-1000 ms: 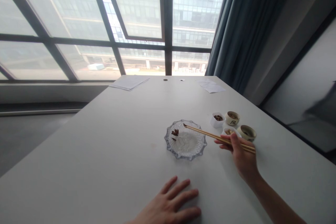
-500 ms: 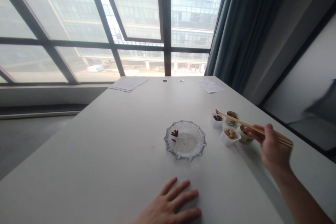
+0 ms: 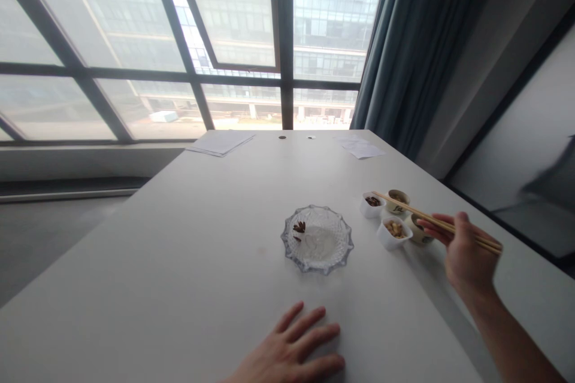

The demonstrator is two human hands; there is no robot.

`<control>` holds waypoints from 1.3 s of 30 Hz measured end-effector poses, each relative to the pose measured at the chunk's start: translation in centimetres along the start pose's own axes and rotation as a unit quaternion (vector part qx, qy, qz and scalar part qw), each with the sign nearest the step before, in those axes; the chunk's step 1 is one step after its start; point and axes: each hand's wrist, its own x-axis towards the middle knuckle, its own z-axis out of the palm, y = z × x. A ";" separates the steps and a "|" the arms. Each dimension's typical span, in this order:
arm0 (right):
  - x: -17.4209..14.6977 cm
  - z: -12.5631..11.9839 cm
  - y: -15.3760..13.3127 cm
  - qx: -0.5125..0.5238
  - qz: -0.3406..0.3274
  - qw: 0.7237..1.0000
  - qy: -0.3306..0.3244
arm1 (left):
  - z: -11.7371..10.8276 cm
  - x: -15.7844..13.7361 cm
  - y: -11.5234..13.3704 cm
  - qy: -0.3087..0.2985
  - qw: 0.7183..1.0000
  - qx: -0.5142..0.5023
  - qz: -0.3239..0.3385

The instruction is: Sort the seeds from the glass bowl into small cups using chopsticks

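Extending left toward the far white tub (image 3: 372,212), the chopsticks (image 3: 406,207) are gripped by the fingers of the right hand (image 3: 469,254); whether anything is pinched at the tips cannot be told. The left hand (image 3: 290,347) is laid, fingers spread, on the bench (image 3: 179,263), near the glass plate (image 3: 323,245).

The chopsticks (image 3: 411,209) are golden tan, the glass plate (image 3: 326,246) clear to greyish with a faceted pattern, the pieces (image 3: 299,227) on it dark brown. 2 tubs (image 3: 390,243) are white, 2 cups (image 3: 395,206) cream with black marks. The tabletop (image 3: 202,239) is white.
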 end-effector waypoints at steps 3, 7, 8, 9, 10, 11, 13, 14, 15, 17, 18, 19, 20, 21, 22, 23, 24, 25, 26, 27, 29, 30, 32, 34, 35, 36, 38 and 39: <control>-1.5 0.8 -0.2 0.009 0.003 0.999 -0.046 | 0.1 0.0 0.0 -0.001 1.000 0.003 0.002; -4.7 2.4 -0.4 0.006 0.010 0.981 -0.192 | 0.3 0.0 0.1 0.018 1.000 0.003 -0.001; -5.6 2.8 -0.4 0.003 0.012 0.972 -0.233 | 0.3 0.0 0.1 0.020 1.000 0.002 -0.003; -6.4 3.1 -0.4 0.001 0.013 0.963 -0.269 | 0.4 0.0 0.1 0.021 1.000 0.001 -0.004; -7.1 3.5 -0.4 0.001 0.016 0.954 -0.300 | 0.4 0.0 0.1 0.021 1.000 0.000 -0.004; -7.8 3.8 -0.3 0.002 0.018 0.946 -0.323 | 0.4 0.0 0.2 0.019 1.000 -0.001 -0.005; -8.8 4.4 -0.2 0.012 0.022 0.933 -0.358 | 0.6 0.0 0.2 0.007 1.000 -0.001 -0.007; -9.2 4.7 -0.2 0.017 0.022 0.927 -0.374 | 0.7 0.0 0.2 0.003 1.000 -0.001 -0.009; -9.6 4.9 -0.2 0.020 0.024 0.922 -0.387 | 0.8 0.0 0.2 0.004 1.000 0.000 -0.010; -10.1 5.3 -0.1 0.021 0.032 0.917 -0.396 | 1.0 -0.1 0.2 0.015 1.000 0.002 -0.010; -10.2 5.4 -0.1 0.020 0.039 0.918 -0.394 | 1.1 -0.1 0.2 0.022 1.000 0.003 -0.009; -10.4 5.5 0.0 0.019 0.047 0.921 -0.387 | 1.1 -0.1 0.2 0.027 1.000 0.003 -0.008; -10.4 5.6 0.1 0.020 0.054 0.923 -0.379 | 1.2 -0.1 0.2 0.029 1.000 0.003 -0.008; -10.5 5.6 0.3 0.021 0.059 0.926 -0.373 | 1.1 -0.1 0.2 0.027 1.000 0.003 -0.008; -10.5 5.6 0.5 0.024 0.060 0.928 -0.368 | 1.0 -0.1 0.2 0.025 1.000 0.001 -0.008; -10.5 5.6 0.8 0.026 0.060 0.929 -0.365 | 0.9 -0.1 0.2 0.022 1.000 0.000 -0.007; -10.5 5.6 1.0 0.028 0.060 0.929 -0.364 | 0.8 0.0 0.2 0.018 1.000 -0.002 -0.006; -10.4 5.5 1.3 0.029 0.059 0.932 -0.358 | 0.7 0.0 0.2 0.015 1.000 -0.003 -0.005; -10.3 5.5 1.4 0.029 0.060 0.934 -0.350 | 0.6 0.0 0.2 0.014 1.000 -0.004 -0.004; -10.2 5.4 1.5 0.029 0.061 0.937 -0.342 | 0.6 0.0 0.2 0.013 1.000 -0.004 -0.004; -9.9 5.3 1.3 0.027 0.065 0.943 -0.325 | 0.5 0.0 0.2 0.005 1.000 0.000 -0.003; -9.6 5.2 1.1 0.028 0.064 0.947 -0.315 | 0.6 0.0 0.2 -0.001 1.000 0.001 -0.003; -8.7 4.9 0.5 0.030 0.059 0.957 -0.282 | 0.6 -0.1 0.1 -0.010 1.000 0.004 -0.004; -7.3 4.2 -0.1 0.034 0.051 0.974 -0.219 | 0.5 -0.1 0.1 -0.011 1.000 0.008 -0.005; -6.4 3.8 -0.4 0.036 0.046 0.981 -0.183 | 0.4 0.0 0.1 -0.010 1.000 0.011 -0.005; -5.4 3.2 -0.7 0.039 0.040 0.987 -0.148 | 0.3 0.0 0.1 -0.009 1.000 0.014 -0.003; -3.2 1.9 -0.9 0.046 0.027 0.995 -0.086 | 0.1 0.1 0.1 -0.006 1.000 0.018 0.000; -2.2 1.3 -1.0 0.043 0.015 0.997 -0.064 | 0.1 0.1 0.1 -0.003 1.000 0.018 0.001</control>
